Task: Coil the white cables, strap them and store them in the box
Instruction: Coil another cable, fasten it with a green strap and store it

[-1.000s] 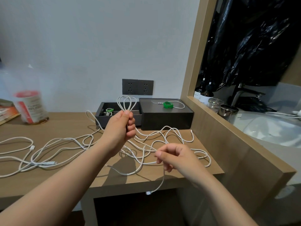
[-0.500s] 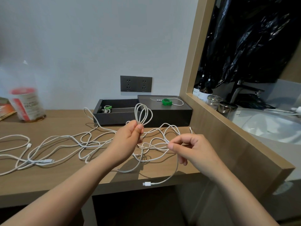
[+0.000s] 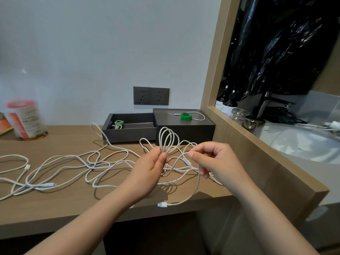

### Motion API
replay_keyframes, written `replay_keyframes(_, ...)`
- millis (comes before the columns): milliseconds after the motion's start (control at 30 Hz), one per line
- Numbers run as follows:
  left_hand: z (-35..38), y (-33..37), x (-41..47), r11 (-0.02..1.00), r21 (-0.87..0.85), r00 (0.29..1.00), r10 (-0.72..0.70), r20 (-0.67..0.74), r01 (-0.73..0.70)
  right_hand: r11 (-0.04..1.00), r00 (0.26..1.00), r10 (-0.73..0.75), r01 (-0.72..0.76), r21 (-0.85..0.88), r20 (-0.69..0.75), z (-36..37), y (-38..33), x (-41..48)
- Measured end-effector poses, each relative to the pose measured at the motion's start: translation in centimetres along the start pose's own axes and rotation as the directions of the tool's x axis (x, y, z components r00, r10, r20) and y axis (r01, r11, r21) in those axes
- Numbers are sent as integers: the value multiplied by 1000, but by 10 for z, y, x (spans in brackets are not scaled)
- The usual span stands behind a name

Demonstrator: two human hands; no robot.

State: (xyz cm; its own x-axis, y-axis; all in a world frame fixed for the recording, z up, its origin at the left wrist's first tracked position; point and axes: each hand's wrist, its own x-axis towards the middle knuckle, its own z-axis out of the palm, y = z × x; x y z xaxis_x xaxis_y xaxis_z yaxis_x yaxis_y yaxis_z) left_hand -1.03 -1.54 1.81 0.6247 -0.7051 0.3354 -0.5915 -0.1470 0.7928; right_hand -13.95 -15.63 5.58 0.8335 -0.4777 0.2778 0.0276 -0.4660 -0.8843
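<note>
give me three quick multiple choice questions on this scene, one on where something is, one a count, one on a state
1. Where is the thick green strap roll? A in the sink; B on the taller right part of the dark box; C on the floor.
2. How many wall socket plates are there? A one; B two; C four.
3. What is the left hand doing? A lying flat and open; B making an empty fist; C pinching loops of the white cable.
Answers: 1 B, it lies on the box top; 2 B, two plates sit side by side; 3 C, thumb and fingers pinch the loops' base.
</note>
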Motion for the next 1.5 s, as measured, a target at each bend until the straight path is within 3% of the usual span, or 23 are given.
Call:
replay_keyframes(367, 4, -5, -2, 993, -69, 991, 105, 86, -99, 1000, 1000, 13, -13, 2, -19, -2, -4, 12)
replay_keyframes(1033, 2, 9, -2, 992, -106, 967, 86, 239, -62, 994, 999, 26, -23, 109, -26, 1, -7, 27)
replay_keyframes(1233, -1, 14, -3, 998, -31, 944, 64, 324, -57, 994, 1000, 14, -12, 113, -20, 1, -11, 29)
replay_keyframes(1500, -5, 11, 0, 997, -64, 964, 50, 263, -34, 992, 1000, 19, -15, 127, -24, -3, -14, 31)
